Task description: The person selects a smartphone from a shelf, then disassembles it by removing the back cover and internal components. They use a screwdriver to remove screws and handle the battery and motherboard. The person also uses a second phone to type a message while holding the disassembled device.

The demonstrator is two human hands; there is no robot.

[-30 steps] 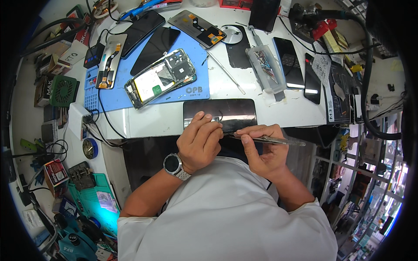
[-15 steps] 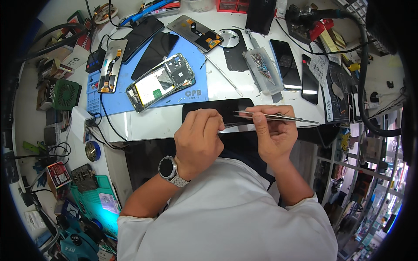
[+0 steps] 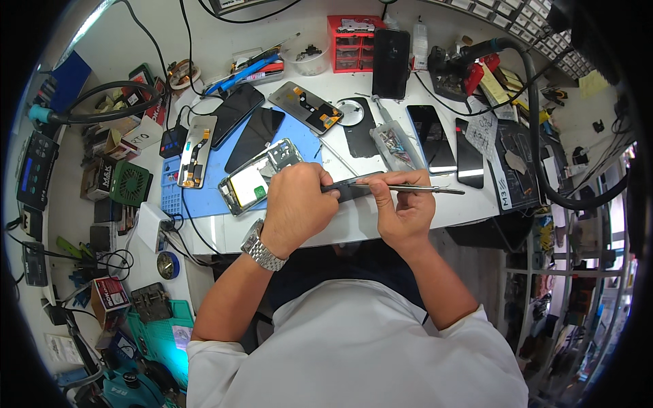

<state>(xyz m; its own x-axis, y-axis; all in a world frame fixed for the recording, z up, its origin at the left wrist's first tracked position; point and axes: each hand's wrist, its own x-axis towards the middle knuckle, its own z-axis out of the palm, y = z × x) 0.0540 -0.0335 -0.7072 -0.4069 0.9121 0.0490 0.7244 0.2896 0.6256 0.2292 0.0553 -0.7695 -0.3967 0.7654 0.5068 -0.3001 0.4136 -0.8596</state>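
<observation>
- While both hands sit at the tabletop (image 3: 381, 224) front edge, the step in hand looks like prying/picking at a dark phone part (image 3: 343, 190) w/ a thin metal tool (image 3: 415, 188).
- Left hand (image 3: 296, 204): grip clenched over the left end of the dark part, holding it just above the tabletop edge; watch on that wrist.
- Right hand (image 3: 401, 211): grip grasping the tool, thumb & fingers pinched on its shank; tool lies near level, free end pointing right.
- Tool tip meets the part btwn the hands; exact contact spot hidden by fingers, prob. at an edge/seam.
- Open phone frame (image 3: 255, 178) lies just left of the left hand on the blue mat (image 3: 211, 197); dark screens (image 3: 432, 139) lie beyond the right hand.
- Next move calls for: steady left hold, small controlled tip pressure, shallow angle so the tip doesn't slip or gouge.
</observation>
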